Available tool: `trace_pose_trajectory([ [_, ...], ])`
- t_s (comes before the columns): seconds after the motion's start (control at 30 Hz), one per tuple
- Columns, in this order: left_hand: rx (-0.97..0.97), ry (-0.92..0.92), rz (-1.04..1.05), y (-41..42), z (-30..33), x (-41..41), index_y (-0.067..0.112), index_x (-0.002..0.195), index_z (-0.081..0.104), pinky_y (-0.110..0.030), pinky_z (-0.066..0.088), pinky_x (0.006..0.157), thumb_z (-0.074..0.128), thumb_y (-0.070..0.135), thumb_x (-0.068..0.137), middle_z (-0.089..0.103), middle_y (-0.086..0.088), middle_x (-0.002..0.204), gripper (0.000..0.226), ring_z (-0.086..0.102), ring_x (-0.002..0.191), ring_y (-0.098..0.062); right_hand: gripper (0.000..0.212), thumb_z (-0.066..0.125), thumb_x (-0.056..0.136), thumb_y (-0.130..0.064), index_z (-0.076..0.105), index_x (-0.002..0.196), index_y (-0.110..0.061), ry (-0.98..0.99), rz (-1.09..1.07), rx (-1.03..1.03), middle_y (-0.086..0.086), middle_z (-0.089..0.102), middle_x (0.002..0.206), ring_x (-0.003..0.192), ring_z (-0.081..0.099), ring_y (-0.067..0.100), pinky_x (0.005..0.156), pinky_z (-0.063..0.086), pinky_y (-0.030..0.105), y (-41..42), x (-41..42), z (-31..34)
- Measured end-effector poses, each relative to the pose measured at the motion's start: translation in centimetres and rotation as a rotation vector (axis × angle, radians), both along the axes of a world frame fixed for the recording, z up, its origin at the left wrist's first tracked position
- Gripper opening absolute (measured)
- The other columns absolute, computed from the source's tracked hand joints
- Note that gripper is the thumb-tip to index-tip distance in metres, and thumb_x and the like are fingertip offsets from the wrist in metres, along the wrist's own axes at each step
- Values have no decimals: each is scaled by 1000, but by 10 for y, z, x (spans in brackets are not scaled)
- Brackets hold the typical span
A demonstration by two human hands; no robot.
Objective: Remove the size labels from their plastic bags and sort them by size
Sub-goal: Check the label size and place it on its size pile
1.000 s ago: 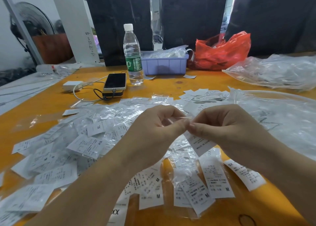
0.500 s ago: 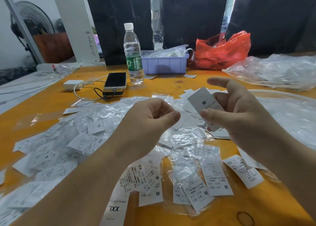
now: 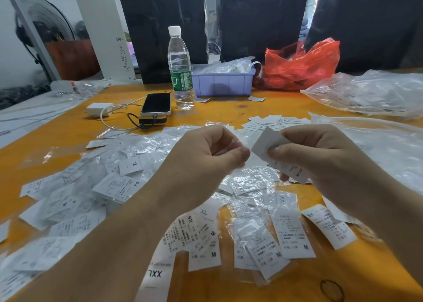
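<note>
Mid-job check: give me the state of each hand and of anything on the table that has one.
Left hand: pinched on a clear bag.
Right hand: gripping a white label, out of its bag.
Water bottle: upright, capped.
Phone: screen dark, cable plugged in.
Purple bin: full of bagged labels.
Red bag: open.

White labels (image 3: 294,233), orange table (image 3: 229,111)

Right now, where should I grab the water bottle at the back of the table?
Wrap the fingers around the water bottle at its green label band, coming from the front right. It stands upright, the phone sits at its left, and the purple bin stands close behind on the right.
</note>
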State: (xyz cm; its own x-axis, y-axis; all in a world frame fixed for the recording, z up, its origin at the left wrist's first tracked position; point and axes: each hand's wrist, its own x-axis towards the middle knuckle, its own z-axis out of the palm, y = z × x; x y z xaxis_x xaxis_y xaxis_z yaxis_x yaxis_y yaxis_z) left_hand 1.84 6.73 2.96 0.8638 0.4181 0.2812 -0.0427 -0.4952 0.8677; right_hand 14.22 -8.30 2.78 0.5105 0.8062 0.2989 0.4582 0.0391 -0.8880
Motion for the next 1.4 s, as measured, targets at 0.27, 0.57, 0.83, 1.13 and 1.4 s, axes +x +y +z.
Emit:
trace_pose_trajectory([
  [0.27, -14, -20, -26, 0, 2, -1, 19, 80, 67, -9, 45, 58, 74, 22, 83, 69, 9, 68, 8, 61, 60, 3, 27, 57, 75, -32, 73, 84, -13, -101, -43, -32, 24, 64, 93, 73, 56, 33, 63, 49, 52, 3, -2, -2],
  [0.57, -18, 6, -62, -2, 2, -1, 19, 84, 70, -8, 44, 59, 70, 24, 86, 67, 12, 69, 6, 60, 63, 3, 26, 56, 76, -30, 68, 73, -7, -148, 25, -89, 22, 56, 79, 72, 53, 35, 63, 48, 51, 1, -2, -2],
  [0.83, -18, 1, -40, 1, 2, -2, 21, 80, 69, -6, 43, 58, 72, 27, 84, 68, 16, 68, 8, 62, 64, 5, 18, 58, 75, -26, 74, 75, -19, -5, -63, 95, -2, 63, 66, 55, 54, 7, 51, 45, 14, 0, 2, 1],
  [1.13, -24, 10, -44, 0, 3, -2, 22, 82, 70, -6, 44, 59, 72, 29, 84, 71, 12, 73, 8, 63, 67, 5, 21, 56, 77, -30, 72, 81, -16, -77, -83, 5, 15, 61, 77, 56, 52, 6, 54, 48, 19, 2, -2, 0],
  [1.4, -20, 14, -41, -1, 3, -2, 23, 81, 69, -6, 44, 59, 72, 30, 83, 72, 11, 77, 8, 65, 71, 4, 16, 62, 84, -25, 71, 78, -14, -120, -149, 31, 18, 59, 75, 53, 50, 9, 52, 45, 20, 1, -1, 1],
])
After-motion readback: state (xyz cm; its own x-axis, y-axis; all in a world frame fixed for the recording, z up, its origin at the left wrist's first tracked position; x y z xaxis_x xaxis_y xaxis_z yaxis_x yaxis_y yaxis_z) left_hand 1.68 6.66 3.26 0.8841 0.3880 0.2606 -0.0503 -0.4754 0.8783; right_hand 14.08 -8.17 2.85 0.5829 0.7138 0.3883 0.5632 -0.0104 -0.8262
